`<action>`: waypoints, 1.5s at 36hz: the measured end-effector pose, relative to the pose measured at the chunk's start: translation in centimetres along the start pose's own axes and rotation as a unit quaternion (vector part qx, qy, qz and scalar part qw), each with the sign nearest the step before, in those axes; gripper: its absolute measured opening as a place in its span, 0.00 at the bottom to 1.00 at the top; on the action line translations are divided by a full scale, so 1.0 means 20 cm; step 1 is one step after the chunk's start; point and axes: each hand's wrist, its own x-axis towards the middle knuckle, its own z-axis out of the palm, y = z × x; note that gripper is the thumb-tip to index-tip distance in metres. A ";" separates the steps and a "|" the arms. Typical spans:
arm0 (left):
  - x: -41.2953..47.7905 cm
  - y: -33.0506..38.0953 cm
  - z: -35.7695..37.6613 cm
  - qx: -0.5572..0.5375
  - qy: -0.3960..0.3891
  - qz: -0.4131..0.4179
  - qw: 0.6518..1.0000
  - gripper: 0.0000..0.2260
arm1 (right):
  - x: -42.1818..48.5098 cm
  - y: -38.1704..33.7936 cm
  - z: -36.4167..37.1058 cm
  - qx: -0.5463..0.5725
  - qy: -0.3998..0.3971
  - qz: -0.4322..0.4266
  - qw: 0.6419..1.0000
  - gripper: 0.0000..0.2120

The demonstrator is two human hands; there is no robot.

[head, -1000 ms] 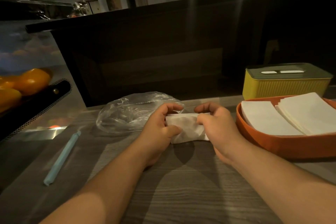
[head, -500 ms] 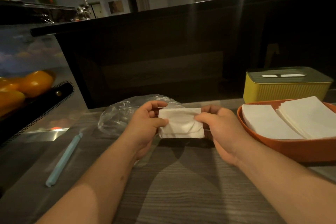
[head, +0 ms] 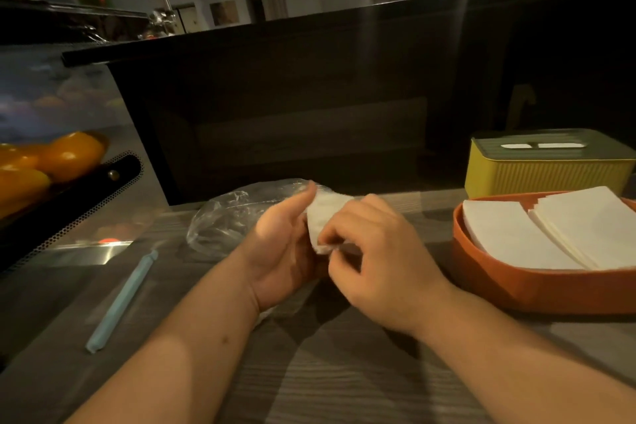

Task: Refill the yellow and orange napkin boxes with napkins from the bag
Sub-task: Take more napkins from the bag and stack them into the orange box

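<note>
The grey wood-grain tabletop [head: 344, 372] carries a crumpled clear plastic bag [head: 227, 220] near its middle, with a pale blue stick [head: 120, 299] lying well to the left of it. At the right stands the orange napkin box [head: 516, 289], and just behind it the yellow napkin box [head: 547, 174].

Both the left hand [head: 282, 251] and right hand [head: 378, 272] are bare, forearms [head: 186, 365] too, one perhaps bearing a mole [head: 225, 340].
</note>
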 end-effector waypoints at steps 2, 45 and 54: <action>-0.02 0.01 0.00 -0.010 0.019 0.015 1.000 0.21 | 0.00 0.01 0.01 -0.029 -0.036 -0.016 0.999 0.04; 0.09 -0.12 -0.05 0.234 0.122 0.141 0.954 0.23 | -0.01 0.14 0.04 0.280 0.042 0.386 0.878 0.05; 0.10 -0.14 0.00 0.195 0.089 0.149 0.965 0.27 | 0.00 0.15 0.05 0.332 0.059 0.392 0.856 0.12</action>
